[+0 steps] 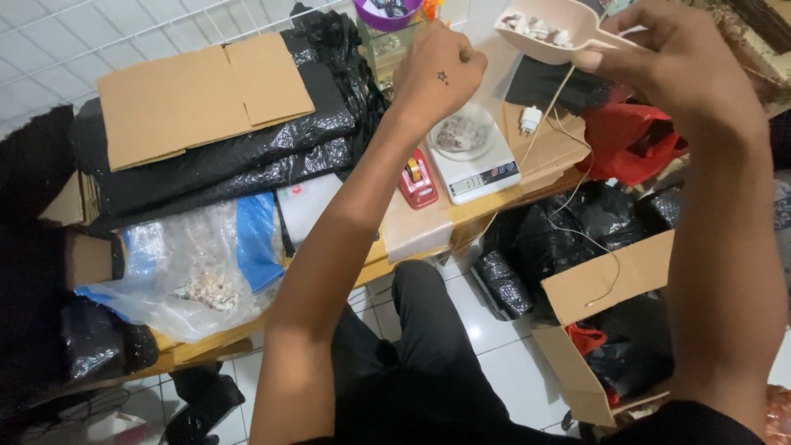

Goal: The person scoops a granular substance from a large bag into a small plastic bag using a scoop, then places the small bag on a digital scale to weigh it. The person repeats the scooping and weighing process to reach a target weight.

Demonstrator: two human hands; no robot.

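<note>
Right hand: the right hand (659, 62) is raised at the far right, its fingers (595, 59) pinched on the handle of a pale scoop (548, 31).
Scoop: it is held roughly level, bowl pointing left, with a small load of whitish pieces in it, probably shells or stones, too small to tell.
Left hand: the left hand (438, 72) is lifted above the scale, fingers curled in to a loose fist; whether something small sits inside the fist cannot be told.
Scale: a white digital scale (476, 169) stands on the wooden worktop (387, 259), carrying a clear bowl (461, 136) that already holds some pale pieces.
Step in hand: judged from the poses, portioning by weight, with the loaded scoop above and to the right of the bowl.
Next move: it would call for bringing the scoop left and down over the bowl and tipping slowly, a little at a time.
Edges: the scale sits near the worktop's near edge, with a red tape dispenser (418, 180) just to its left and a white plug (530, 119) with its cable just to its right.
Open room: the air above the bowl is open between the two hands; the left of the worktop is taken by black wrapped bundles (247, 161), flat cardboard (198, 99) and a clear bag of pieces (194, 276).
Below: an open carton (610, 284) of black parcels stands on the tiled floor at the right.
</note>
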